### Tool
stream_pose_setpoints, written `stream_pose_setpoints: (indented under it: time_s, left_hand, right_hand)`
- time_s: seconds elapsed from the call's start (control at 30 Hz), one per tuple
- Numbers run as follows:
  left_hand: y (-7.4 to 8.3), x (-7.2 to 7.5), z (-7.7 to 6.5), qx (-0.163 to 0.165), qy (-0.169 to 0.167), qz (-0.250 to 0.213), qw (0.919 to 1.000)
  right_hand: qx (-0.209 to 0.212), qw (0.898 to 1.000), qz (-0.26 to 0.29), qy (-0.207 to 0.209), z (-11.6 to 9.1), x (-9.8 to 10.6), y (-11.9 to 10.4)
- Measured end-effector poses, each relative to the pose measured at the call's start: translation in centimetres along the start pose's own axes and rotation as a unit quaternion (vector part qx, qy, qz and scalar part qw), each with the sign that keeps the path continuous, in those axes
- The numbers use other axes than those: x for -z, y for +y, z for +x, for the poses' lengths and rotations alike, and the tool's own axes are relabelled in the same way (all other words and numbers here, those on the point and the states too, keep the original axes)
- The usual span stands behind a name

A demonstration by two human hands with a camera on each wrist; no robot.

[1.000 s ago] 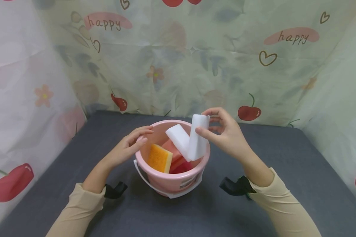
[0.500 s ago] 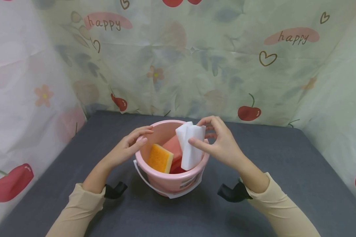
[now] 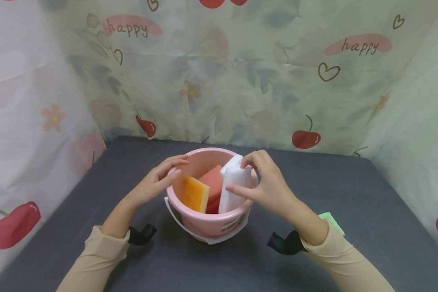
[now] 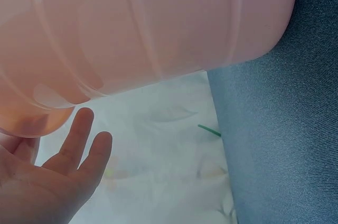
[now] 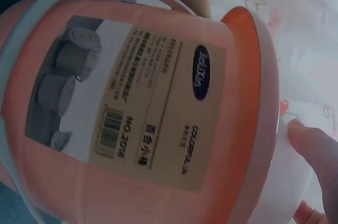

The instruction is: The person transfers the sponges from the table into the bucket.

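A pink bucket (image 3: 209, 219) stands upright on the dark table. My left hand (image 3: 157, 182) rests at its left rim, thumb and fingers fairly straight; two of its fingers (image 4: 95, 155) hang free beside the wall in the left wrist view. At the rim's right side my right hand (image 3: 270, 182) pinches a white sponge-like block (image 3: 235, 186) between thumb and fingertips, the block standing tilted inside the bucket. Another white block (image 3: 233, 162) is mostly hidden behind it. Also in the bucket are an orange-and-cream sponge (image 3: 195, 194), a salmon-pink block (image 3: 211, 180) and something red (image 3: 213, 205).
A light green block (image 3: 330, 223) lies on the table (image 3: 211, 267), partly hidden by the right wrist. The bucket's white handle (image 3: 215, 242) hangs down in front. A patterned cloth (image 3: 233, 81) closes off the back and sides.
My right hand has lowered the white block into the bucket, down and slightly left. The other white block has tipped upright behind it. A green block shows by the right wrist. The left hand stays put.
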State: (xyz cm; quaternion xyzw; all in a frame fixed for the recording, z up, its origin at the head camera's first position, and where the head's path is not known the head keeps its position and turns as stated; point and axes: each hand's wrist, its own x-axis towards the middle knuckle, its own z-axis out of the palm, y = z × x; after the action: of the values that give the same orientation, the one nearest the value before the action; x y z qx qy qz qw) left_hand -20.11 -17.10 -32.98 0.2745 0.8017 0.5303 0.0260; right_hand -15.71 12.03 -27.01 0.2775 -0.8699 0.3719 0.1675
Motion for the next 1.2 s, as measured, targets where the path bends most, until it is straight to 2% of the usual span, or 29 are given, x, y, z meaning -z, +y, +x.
stream_pose_setpoints:
  time_s: [0.3,0.5,0.6,0.77,0.9,1.07,1.2]
  left_hand:
    - [0.1,0.0,0.0,-0.005,-0.002,0.001,1.0000]
    - [0.1,0.0,-0.1,-0.006,-0.002,-0.003,1.0000]
    - [0.1,0.1,-0.1,-0.008,-0.001,-0.004,1.0000]
    - [0.0,0.1,-0.1,-0.006,0.001,-0.002,1.0000]
    - [0.0,0.1,0.0,-0.006,0.002,0.003,1.0000]
    - [-0.1,0.1,0.0,-0.006,0.002,0.004,1.0000]
    - [-0.2,0.1,0.1,-0.006,0.001,0.001,1.0000]
  right_hand:
    - [0.065,0.996,-0.027,-0.049,-1.0,-1.1,-0.7]
    - [0.113,0.985,-0.017,-0.128,-1.1,-1.3,-0.2]
    - [0.118,0.982,0.003,-0.146,-1.2,-1.0,0.1]
    - [0.114,0.987,0.042,-0.108,-1.1,0.1,0.7]
    - [0.103,0.991,0.050,-0.073,-1.1,1.2,1.4]
    - [0.092,0.995,0.024,-0.037,-1.2,2.6,2.7]
    - [0.063,0.997,-0.003,-0.041,-1.4,3.8,4.4]
